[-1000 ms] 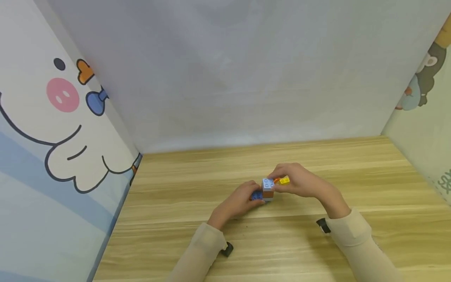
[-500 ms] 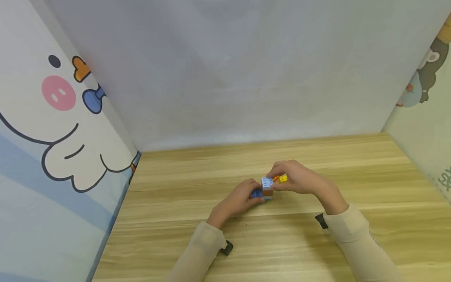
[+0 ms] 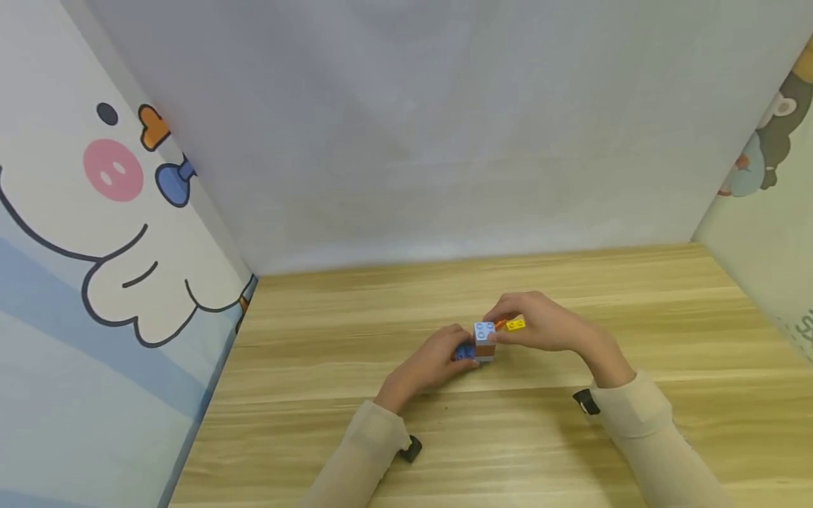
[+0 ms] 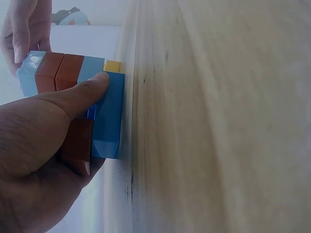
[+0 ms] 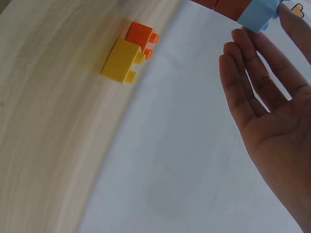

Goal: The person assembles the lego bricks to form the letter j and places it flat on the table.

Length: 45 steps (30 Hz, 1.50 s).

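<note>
A tower of toy building bricks stands on the table, with a light blue brick (image 3: 480, 331) on top and brown bricks (image 4: 58, 73) under it. Another light blue brick (image 4: 91, 68) and a bit of a yellow brick (image 4: 112, 66) show lower down. My left hand (image 3: 432, 361) grips the low part left of the tower, its thumb on a blue brick (image 4: 108, 121). A brown brick (image 4: 77, 145) shows beneath that thumb. From the right, my right hand (image 3: 543, 322) pinches the top light blue brick between thumb and fingers. The left fingers are partly hidden behind the bricks.
An orange brick (image 5: 139, 34) and a yellow brick (image 5: 121, 60) lie on the wooden table (image 3: 356, 317) just right of the tower, under the right hand. A pale sheet (image 3: 406, 141) rises behind the table. Printed panels (image 3: 127, 282) flank both sides.
</note>
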Motion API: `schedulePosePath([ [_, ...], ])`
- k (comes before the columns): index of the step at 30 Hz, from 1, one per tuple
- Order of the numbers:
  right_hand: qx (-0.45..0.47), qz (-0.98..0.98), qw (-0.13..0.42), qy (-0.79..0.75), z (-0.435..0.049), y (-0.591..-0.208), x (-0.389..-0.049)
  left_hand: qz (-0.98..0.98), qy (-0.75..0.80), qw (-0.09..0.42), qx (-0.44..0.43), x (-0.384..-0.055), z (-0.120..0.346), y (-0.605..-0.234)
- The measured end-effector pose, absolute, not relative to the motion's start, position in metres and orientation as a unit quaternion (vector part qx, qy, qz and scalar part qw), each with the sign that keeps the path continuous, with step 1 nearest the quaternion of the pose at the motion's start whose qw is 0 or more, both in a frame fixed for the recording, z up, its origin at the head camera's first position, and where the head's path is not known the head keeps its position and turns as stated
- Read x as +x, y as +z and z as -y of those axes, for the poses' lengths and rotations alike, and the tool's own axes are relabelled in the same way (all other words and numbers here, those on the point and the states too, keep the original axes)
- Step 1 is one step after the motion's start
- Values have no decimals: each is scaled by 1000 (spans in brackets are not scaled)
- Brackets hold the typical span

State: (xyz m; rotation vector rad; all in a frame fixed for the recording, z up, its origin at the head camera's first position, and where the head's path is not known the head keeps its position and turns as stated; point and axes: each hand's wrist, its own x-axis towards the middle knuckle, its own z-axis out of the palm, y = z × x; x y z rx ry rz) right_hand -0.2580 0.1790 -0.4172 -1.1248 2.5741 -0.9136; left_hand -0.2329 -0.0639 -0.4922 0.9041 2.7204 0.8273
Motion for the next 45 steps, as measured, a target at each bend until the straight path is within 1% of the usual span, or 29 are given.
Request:
schedulePosePath([
  [4, -368, -873, 72, -312, -183, -421, -262, -910, 270, 75, 306, -234, 63, -493],
  [16, -308, -909, 55, -277, -186, -441, -279, -913, 263, 82, 300, -233, 63, -492],
  [23, -225, -944, 70, -231, -176, -456, -287, -913, 264, 82, 298, -233, 62, -493],
  [28, -195, -955, 73, -209, -169, -458, -287, -913, 269, 79, 297, -232, 62, -494],
  [38, -192, -957, 73, -204, -163, -456, -286, -914, 266, 76, 298, -233, 63, -493],
  [45, -218, -951, 72, -207, -165, -454, -285, -913, 268, 81, 297, -234, 64, -494],
])
